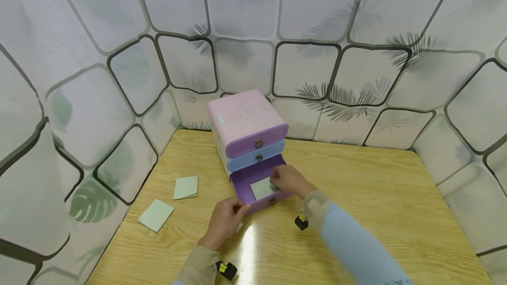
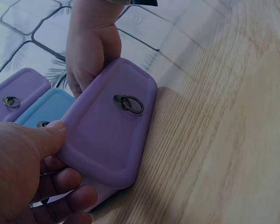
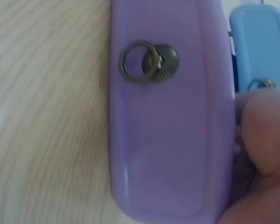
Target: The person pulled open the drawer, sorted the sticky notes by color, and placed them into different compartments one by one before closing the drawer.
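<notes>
A small chest of drawers (image 1: 247, 115) has a pink top, with its bottom purple drawer (image 1: 242, 180) pulled out. A pale green square of paper (image 1: 261, 188) lies in that drawer. My right hand (image 1: 291, 179) reaches in over the right side, its curled fingers pinching the paper's right edge; the drawer front hides those fingertips in the right wrist view. My left hand (image 1: 226, 219) holds the drawer's front left corner, thumb (image 2: 53, 133) against the edge and fingers curled beside it. A brass ring pull (image 2: 129, 104) hangs on the drawer front.
Two more pale green paper squares, a nearer one (image 1: 156, 215) and a farther one (image 1: 185, 187), lie on the wooden table (image 1: 368, 197) left of the chest. Above the purple drawer sits a blue drawer (image 1: 253, 156). A patterned curtain (image 1: 245, 12) surrounds the table.
</notes>
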`<act>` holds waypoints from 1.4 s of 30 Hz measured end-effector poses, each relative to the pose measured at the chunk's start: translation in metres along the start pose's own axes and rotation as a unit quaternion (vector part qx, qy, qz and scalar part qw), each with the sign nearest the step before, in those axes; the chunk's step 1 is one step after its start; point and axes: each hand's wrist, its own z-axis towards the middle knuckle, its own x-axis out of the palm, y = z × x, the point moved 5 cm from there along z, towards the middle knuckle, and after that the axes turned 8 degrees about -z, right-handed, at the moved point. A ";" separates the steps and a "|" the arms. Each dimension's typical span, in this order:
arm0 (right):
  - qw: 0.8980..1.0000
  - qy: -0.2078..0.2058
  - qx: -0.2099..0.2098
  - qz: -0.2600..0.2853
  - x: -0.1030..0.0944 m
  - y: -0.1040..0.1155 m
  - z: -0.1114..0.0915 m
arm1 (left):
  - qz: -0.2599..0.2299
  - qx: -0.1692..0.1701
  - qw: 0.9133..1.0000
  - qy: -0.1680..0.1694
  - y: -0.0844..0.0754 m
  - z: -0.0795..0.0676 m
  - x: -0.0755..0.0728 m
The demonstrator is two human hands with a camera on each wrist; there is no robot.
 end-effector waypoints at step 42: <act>0.971 -0.182 -0.148 0.040 -0.019 -0.058 -0.062 | -0.020 -0.010 1.000 0.014 0.002 -0.002 0.002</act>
